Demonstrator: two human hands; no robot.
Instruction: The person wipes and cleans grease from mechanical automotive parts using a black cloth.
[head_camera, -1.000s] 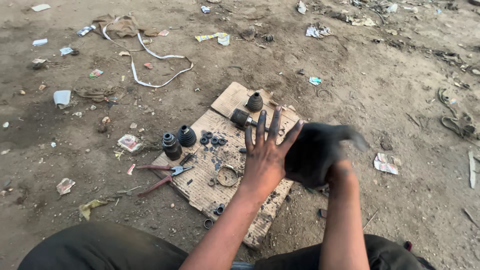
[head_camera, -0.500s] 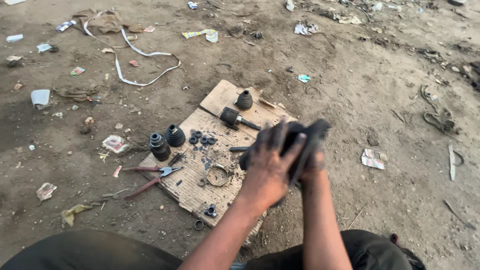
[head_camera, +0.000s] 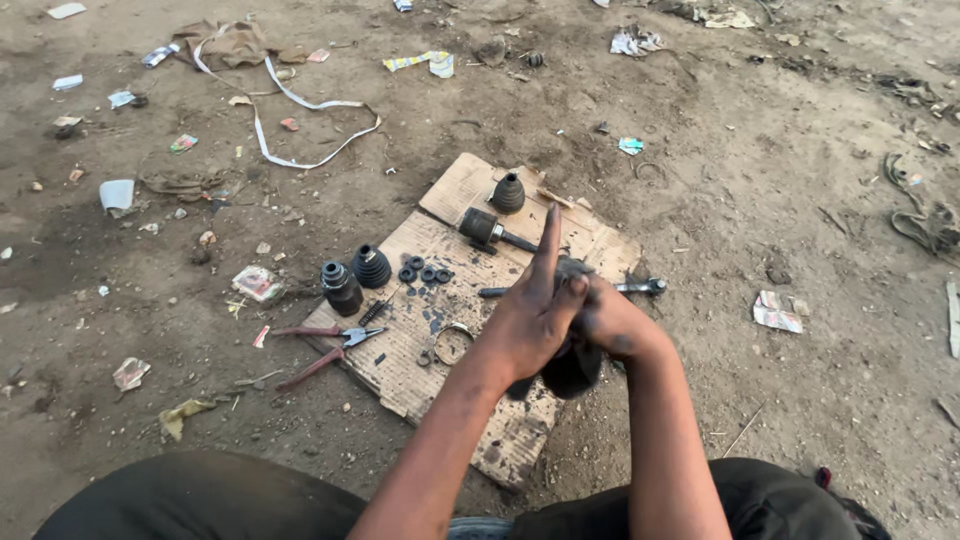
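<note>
Rubber boot (head_camera: 572, 368) — black, soft, greasy — sat clamped between both hands above the cardboard sheet (head_camera: 470, 190). A second earlier the left hand (head_camera: 530, 325) was fanned wide; now it had closed over the right hand (head_camera: 610, 325), one finger still pointing out. Ribbed boots (head_camera: 372, 266), red-handled pliers (head_camera: 325, 350) lay beyond.

Daylight is falling soft & even, no hard sun; overall it's reading fairly bright w/ a warm, dusty tone. Shadows are staying faint: thin dark patches are sitting under the boots (head_camera: 357, 272) and beneath the hands (head_camera: 560, 325). No glare is showing anywhere. Center is looking sharp; the cardboard (head_camera: 455, 215) texture is coming through clearly. Fingertips are blurring slightly. Far ground (head_camera: 820, 180) near the top edge is softening, and corners are bending a bit from the wide lens.
</note>
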